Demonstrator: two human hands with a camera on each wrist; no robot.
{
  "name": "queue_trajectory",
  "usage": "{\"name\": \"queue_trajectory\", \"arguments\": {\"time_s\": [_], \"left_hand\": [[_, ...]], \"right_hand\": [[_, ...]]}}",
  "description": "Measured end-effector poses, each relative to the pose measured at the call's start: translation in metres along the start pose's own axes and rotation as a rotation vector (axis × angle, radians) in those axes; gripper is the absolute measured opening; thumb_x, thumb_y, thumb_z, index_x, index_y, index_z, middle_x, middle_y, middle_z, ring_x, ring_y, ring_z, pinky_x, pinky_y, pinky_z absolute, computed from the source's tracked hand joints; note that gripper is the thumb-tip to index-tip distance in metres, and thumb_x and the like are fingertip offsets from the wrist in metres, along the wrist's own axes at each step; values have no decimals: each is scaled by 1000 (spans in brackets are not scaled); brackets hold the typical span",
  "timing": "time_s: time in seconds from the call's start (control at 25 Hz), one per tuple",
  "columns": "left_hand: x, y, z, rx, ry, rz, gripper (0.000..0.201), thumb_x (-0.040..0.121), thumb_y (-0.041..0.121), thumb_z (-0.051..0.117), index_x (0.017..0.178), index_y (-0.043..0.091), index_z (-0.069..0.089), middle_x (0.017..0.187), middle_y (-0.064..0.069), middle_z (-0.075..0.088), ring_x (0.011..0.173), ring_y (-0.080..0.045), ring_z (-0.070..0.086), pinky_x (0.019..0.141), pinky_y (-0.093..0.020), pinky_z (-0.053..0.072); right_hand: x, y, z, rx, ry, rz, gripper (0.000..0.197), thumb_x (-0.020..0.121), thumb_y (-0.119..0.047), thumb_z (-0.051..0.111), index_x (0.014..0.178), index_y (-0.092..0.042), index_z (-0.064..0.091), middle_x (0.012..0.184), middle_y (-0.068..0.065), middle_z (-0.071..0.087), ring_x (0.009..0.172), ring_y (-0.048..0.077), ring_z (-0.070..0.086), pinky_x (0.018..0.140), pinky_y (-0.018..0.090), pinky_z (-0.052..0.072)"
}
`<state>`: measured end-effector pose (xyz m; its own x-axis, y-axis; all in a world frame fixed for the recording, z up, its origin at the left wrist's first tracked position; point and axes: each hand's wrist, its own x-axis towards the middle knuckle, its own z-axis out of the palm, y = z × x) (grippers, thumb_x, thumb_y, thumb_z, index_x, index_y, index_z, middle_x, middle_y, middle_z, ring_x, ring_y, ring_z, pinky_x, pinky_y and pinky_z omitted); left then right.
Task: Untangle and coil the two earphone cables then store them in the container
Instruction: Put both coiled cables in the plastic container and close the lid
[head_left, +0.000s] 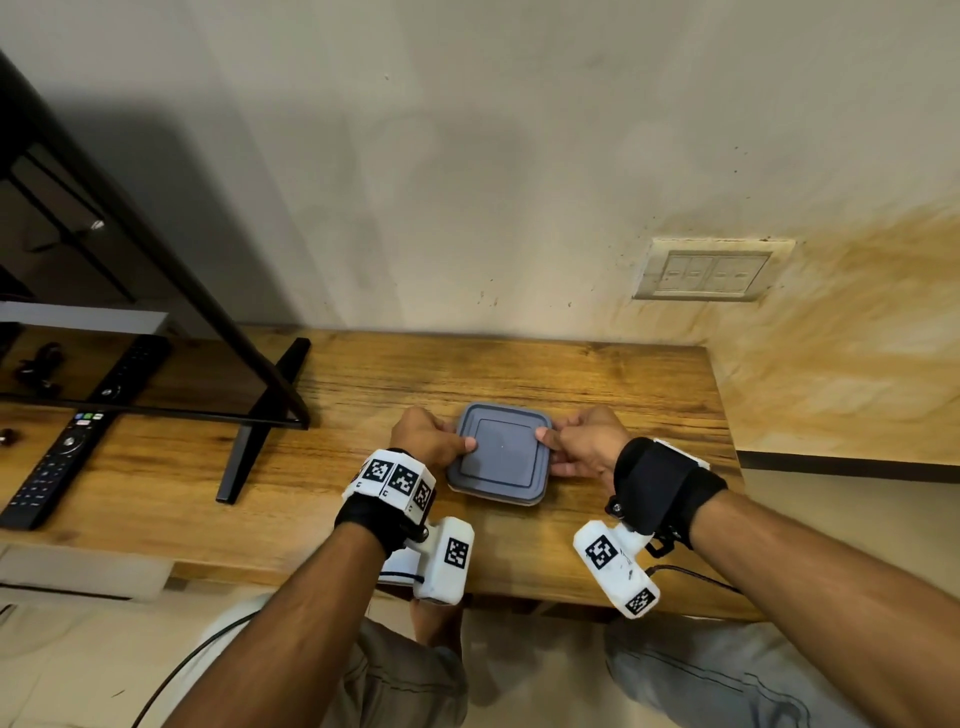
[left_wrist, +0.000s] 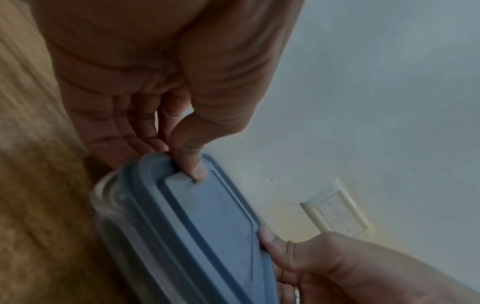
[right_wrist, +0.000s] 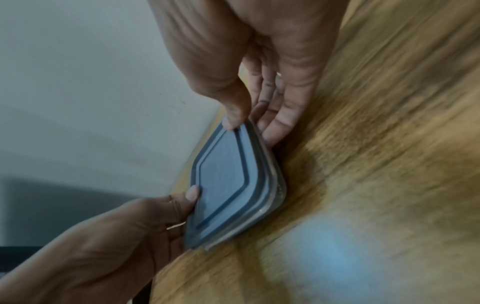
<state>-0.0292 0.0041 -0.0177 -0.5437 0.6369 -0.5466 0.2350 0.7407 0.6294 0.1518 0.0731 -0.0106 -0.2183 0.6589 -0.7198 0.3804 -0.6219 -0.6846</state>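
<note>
Container with a blue-grey lid sits on the wooden tabletop, a little toward the near edge, and serves as the landmark for everything else. Far to its left, a black remote control lies on the tabletop, partly beneath the lower edge of a tilted television screen. Between the remote control and the container, one black leg of the television stand rests on the wood. Touching the container's left side, the left hand grips it: the thumb presses down on the lid near its edge while the other fingers curl against the clear wall below. The lid lies flat over the container and its contents are hidden, so the earphone cables cannot be seen. Touching the container's right side, the right hand grips it in the same way, its thumb on the lid's edge and its fingers down along the side wall. Beyond the container and to its right, a cream switch plate is set in the wall above the tabletop. Both wrists carry black straps with white marker-covered camera mounts.
</note>
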Motion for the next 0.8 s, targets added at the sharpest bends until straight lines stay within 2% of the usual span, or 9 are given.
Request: {"name": "queue_trajectory", "arguments": {"time_s": [0.08,0.12,0.2,0.32,0.4,0.52,0.68,0.76,0.8], "left_hand": [[-8,-1,1,6,24,24,24,75,20,83,66,16,61,83,-4,66,82,-19,62,73,-28,49],[-12,-2,0,20,48,34,23,76,23,83,69,16,62,84,-3,65,84,-18,60,73,-27,46],[-18,-6,-4,41,58,52,21,77,28,81,83,16,66,89,-1,63,89,-18,60,76,-27,47],[-25,-13,-13,-81,-141,-16,47,81,15,78,124,19,60,107,-8,66,91,-23,66,74,-35,58],[-26,-17,-18,-176,-220,-82,59,82,3,75,135,18,53,108,-15,68,83,-25,67,65,-34,58],[-24,-19,-20,-272,-207,-125,53,80,0,76,129,7,55,99,-17,69,76,-26,68,65,-38,59],[-19,-22,-19,-362,-152,-169,45,77,2,79,115,0,56,93,-19,68,72,-29,69,71,-45,61],[-18,-24,-16,-238,-44,-68,49,74,12,84,113,5,56,107,-18,67,86,-31,70,82,-49,59],[-18,-25,-13,-22,49,56,55,74,20,84,119,11,54,119,-16,64,101,-31,66,90,-48,56]], "right_hand": [[-12,10,1,-62,-105,99,21,85,1,71,98,-3,56,99,17,69,90,27,70,75,41,61],[-16,15,3,-74,-134,135,20,86,2,70,93,-4,52,95,18,68,85,27,69,73,42,62],[-17,22,9,-63,-94,130,28,88,2,68,101,-8,45,99,20,64,72,24,66,64,41,63],[-12,25,20,-71,-23,45,32,91,0,64,108,-10,39,111,22,59,65,20,61,53,33,60],[-8,23,22,-59,-21,39,28,91,0,65,102,-9,41,104,20,58,64,20,61,53,33,60],[-5,18,20,-74,-37,53,23,90,-1,67,90,-8,45,90,16,60,65,20,63,62,38,63],[-5,8,20,-94,-51,53,23,90,0,66,93,-9,45,102,19,61,69,22,65,62,38,62],[-5,6,20,-94,-56,23,27,89,0,68,101,-8,45,100,18,62,67,22,65,59,37,63],[-4,5,20,-88,-67,-7,30,88,0,69,104,-8,45,97,17,62,66,22,65,58,36,62]]}}
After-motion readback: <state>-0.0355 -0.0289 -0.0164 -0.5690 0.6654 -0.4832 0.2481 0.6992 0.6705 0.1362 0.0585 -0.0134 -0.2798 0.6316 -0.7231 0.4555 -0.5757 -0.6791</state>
